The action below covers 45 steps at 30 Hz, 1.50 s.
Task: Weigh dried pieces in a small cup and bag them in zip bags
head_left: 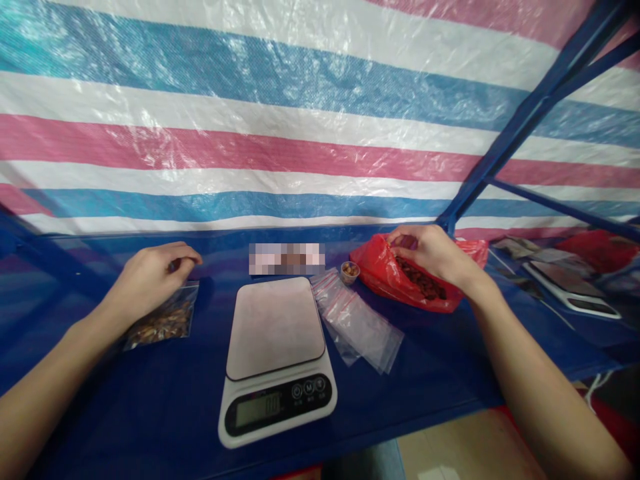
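My left hand (153, 273) rests at the left, its fingers curled at the top edge of a small clear zip bag (163, 320) filled with brown pieces. My right hand (433, 253) reaches into a red plastic bag (385, 273) of dark brown pieces, fingers bent in a pinch; what they grip is hidden. A white digital kitchen scale (275, 357) sits between the hands with nothing on its platform. Several unfilled clear zip bags (357, 323) lie to its right. A tiny cup (350, 270) of brown pieces stands beside the red bag.
The blue table (150, 400) has its front edge close to me. A striped tarpaulin (250, 133) hangs behind it. Blue metal struts (525, 113) rise at the right. A second scale (570, 283) and another red bag (597, 250) sit at the far right.
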Each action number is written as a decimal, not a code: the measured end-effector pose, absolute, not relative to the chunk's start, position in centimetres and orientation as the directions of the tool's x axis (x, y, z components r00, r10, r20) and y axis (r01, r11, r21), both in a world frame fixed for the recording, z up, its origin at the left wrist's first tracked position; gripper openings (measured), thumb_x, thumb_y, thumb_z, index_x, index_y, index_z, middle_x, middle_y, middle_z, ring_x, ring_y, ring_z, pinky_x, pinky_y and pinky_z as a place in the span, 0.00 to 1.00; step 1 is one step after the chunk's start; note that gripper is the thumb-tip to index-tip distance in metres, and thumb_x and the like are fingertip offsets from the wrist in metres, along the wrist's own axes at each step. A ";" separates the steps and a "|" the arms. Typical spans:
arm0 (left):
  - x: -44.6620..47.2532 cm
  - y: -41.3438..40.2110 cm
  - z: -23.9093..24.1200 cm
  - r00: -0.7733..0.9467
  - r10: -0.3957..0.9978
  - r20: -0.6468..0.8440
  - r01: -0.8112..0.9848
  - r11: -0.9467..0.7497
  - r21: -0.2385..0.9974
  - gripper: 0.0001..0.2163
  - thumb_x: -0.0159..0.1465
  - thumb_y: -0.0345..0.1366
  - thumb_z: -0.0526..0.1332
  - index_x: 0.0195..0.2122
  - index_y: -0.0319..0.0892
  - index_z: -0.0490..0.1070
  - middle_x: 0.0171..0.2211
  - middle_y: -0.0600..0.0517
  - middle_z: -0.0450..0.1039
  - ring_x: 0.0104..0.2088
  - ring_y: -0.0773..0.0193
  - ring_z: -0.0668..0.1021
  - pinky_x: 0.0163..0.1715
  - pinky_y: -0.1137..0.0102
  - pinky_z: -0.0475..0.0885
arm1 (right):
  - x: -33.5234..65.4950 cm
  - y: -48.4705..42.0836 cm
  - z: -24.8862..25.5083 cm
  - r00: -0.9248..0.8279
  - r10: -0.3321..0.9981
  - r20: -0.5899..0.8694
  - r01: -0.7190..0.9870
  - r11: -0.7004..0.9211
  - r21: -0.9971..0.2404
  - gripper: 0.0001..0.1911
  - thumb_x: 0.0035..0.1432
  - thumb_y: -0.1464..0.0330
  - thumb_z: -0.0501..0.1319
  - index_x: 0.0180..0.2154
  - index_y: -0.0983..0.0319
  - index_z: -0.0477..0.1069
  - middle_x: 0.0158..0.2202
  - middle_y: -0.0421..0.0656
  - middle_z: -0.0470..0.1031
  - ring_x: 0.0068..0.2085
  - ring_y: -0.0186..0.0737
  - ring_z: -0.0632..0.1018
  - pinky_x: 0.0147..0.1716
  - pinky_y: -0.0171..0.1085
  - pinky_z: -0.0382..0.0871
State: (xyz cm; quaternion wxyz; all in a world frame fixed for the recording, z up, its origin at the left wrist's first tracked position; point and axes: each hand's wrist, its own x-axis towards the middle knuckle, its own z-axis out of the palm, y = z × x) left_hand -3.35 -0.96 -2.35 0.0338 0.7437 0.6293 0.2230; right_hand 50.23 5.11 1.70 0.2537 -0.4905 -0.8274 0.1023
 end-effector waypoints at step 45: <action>-2.3 -1.2 -1.7 0.120 0.935 0.334 0.930 -0.224 0.292 0.17 0.66 0.38 0.52 0.38 0.43 0.82 0.41 0.47 0.84 0.36 0.55 0.81 0.42 0.63 0.73 | 46.8 2.3 3.1 -0.280 0.793 0.541 0.638 0.574 -0.513 0.12 0.63 0.54 0.70 0.36 0.55 0.81 0.38 0.49 0.83 0.37 0.50 0.81 0.41 0.47 0.76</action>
